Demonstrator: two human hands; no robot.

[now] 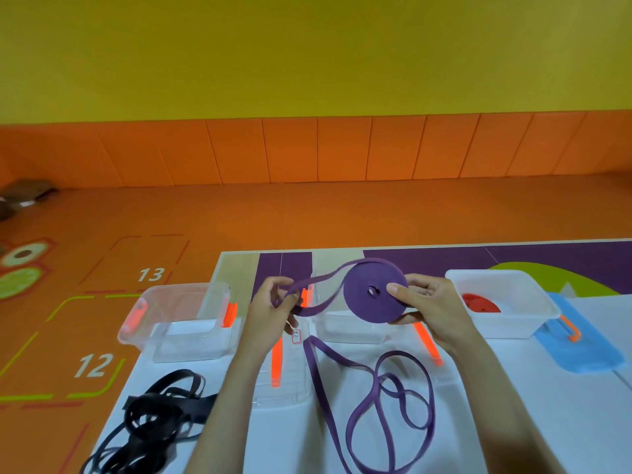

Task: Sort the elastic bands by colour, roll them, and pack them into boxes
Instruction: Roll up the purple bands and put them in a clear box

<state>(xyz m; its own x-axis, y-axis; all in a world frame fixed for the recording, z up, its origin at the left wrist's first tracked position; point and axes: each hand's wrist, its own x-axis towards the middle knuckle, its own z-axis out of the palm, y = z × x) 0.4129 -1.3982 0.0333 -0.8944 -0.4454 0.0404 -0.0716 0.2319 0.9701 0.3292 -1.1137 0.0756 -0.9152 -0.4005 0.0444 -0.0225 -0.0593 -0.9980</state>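
- Gripping the flat purple elastic-band roll [369, 295], the right hand [434, 309] has its thumb on the roll's face and its fingers curled beneath, above the middle of the white table [513, 405].
- The left hand [273, 306] pinches the roll's loose purple strand [325, 303].
- Tangled black elastic bands [160, 415] lie at the table's front left corner.

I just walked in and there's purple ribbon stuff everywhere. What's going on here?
A person is rolling up a purple elastic band. The right hand holds the purple roll above the table, and the left hand pinches the loose strand leading to it. The rest lies in loops on the table. A black band sits tangled at the left, a red roll is in the white box, and the clear box looks empty.
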